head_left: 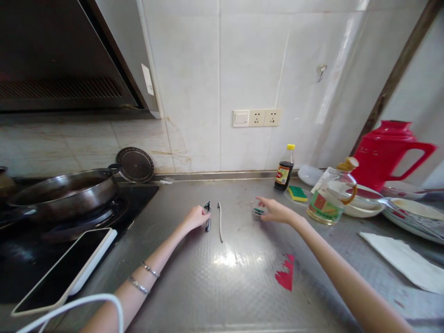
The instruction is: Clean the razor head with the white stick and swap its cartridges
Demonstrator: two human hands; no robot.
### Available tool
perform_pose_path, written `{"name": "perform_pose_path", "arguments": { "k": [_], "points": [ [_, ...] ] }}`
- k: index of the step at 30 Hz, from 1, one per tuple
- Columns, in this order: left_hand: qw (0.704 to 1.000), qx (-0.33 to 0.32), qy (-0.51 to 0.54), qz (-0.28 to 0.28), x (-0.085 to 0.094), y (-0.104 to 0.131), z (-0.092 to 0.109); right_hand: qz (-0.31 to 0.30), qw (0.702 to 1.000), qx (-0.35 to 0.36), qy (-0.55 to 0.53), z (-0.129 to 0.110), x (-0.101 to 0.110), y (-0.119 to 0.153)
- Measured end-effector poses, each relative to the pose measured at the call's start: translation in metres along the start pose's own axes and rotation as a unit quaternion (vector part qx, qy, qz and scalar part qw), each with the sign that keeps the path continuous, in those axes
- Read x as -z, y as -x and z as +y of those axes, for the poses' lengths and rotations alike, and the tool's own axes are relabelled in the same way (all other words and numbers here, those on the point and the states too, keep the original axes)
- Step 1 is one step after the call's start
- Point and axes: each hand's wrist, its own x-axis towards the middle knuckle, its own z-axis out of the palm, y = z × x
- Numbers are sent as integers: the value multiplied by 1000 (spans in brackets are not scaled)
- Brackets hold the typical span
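My left hand [198,218] is closed in a pinch at the side of a slim, glossy black object [208,220], which lies along the steel counter; its exact kind is unclear. Just right of that object rests a thin whitish stick-like strip [220,224] with a dark tip, touched by neither hand. Over on the right, my right hand [277,211] reaches in with thumb and index finger apart. A small green and dark object [258,211] sits between those fingertips, too small to name; whether they touch it I cannot tell.
A torn red patch [286,274] is on the counter. To the left are a phone [65,270], a white cable [86,298] and a pan [69,194] on the stove. At right stand a sauce bottle [284,172], sponge [297,194], oil jug [326,203], dishes and red thermos [385,152].
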Motion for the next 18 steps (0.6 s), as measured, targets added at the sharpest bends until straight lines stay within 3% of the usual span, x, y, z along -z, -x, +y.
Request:
{"name": "perform_pose_path", "arguments": {
  "k": [8, 18],
  "points": [
    [998, 31, -54, -18, 1, -5, 12, -30, 997, 64, -25, -29, -27, -27],
    [997, 41, -61, -18, 2, -2, 17, -16, 996, 78, -51, -29, -35, -27]
  ]
}}
